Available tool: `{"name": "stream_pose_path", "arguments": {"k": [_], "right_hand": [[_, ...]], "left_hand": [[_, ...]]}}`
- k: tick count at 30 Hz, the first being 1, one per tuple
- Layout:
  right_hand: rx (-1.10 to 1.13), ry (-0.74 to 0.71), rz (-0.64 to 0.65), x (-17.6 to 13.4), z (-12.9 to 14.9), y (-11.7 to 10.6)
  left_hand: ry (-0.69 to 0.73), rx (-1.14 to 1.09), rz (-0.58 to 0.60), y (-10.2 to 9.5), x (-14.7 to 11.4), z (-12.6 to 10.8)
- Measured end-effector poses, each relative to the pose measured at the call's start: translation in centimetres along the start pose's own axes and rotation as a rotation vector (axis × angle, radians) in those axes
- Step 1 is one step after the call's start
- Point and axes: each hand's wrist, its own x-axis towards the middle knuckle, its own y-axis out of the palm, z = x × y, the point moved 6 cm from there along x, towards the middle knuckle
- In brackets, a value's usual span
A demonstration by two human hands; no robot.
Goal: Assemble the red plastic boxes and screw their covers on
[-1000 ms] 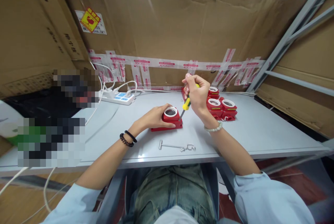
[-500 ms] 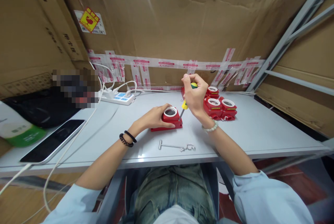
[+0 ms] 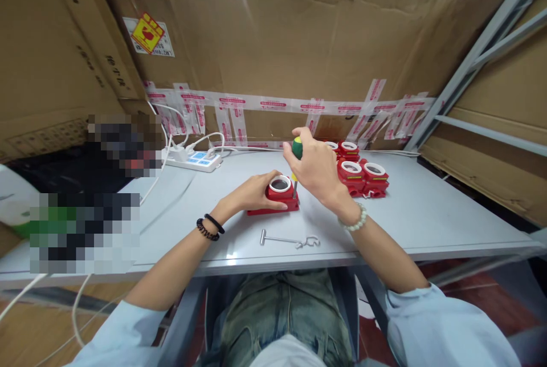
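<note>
A: The left hand was clamped on the red unit, thumb on the near side. How far had the work got?

B: Partway, I'd judge. Nearer the body than that hand and slightly to its right, a metal rod and a chain-like piece lay unheld on the surface; whether they were joined, I couldn't tell.

A: And the screwdriver?

B: The right hand was wrapped round its handle, the shaft reaching the unit's end just right of the left hand. That spot looked unfinished to me, though the tip was too small to read.

A: Farther off?

B: Beyond the right hand, to its right, stood at least four other red units, unheld. They looked more or less complete.

A: What differed from a second earlier?

B: Rod, left hand and unit had stayed put. The right hand had swung toward the left one, the screwdriver stood more upright, and another far unit's white ring had come into sight behind the knuckles.
</note>
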Motion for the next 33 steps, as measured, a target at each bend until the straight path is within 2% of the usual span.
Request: {"name": "stream_pose_path", "arguments": {"k": [2,4,6,11,13,16,19,22,25,28,33], "right_hand": [[-0.138,0.031,0.041,0.1,-0.1,-0.6],[-0.154,0.035,0.070,0.6,-0.6,-0.8],[-0.005,-0.021,0.115,1.2,-1.3,-0.4],[0.538,-0.299,0.236,1.9,-2.2,0.4],[0.618,-0.341,0.266,1.8,-2.3,0.5],[0.625,-0.356,0.262,1.4,-1.8,0.5],[0.578,-0.342,0.239,1.2,-1.4,0.5],[0.546,-0.304,0.202,1.2,-1.6,0.6],[0.551,-0.290,0.186,1.4,-2.0,0.6],[0.557,-0.276,0.174,1.3,-2.2,0.6],[0.601,-0.207,0.093,1.0,-2.5,0.3]], "left_hand": [[-0.005,-0.001,-0.001,0.0,0.0,0.0],[-0.003,-0.017,-0.003,-0.1,0.0,-0.1],[0.002,-0.035,-0.006,-0.1,0.0,-0.1],[0.007,-0.052,0.010,0.0,-0.1,0.2],[-0.003,-0.016,0.003,-0.2,-0.2,0.1],[0.050,0.012,-0.085,-0.7,0.3,-1.3],[0.133,-0.205,-0.129,-0.8,1.3,-3.2],[0.153,-0.505,-0.048,-0.2,2.5,-4.0],[0.162,-0.736,0.038,0.3,2.9,-3.7],[0.110,-0.826,0.036,0.5,2.9,-2.9],[0.027,-0.835,-0.094,0.6,3.0,-2.3]]}}
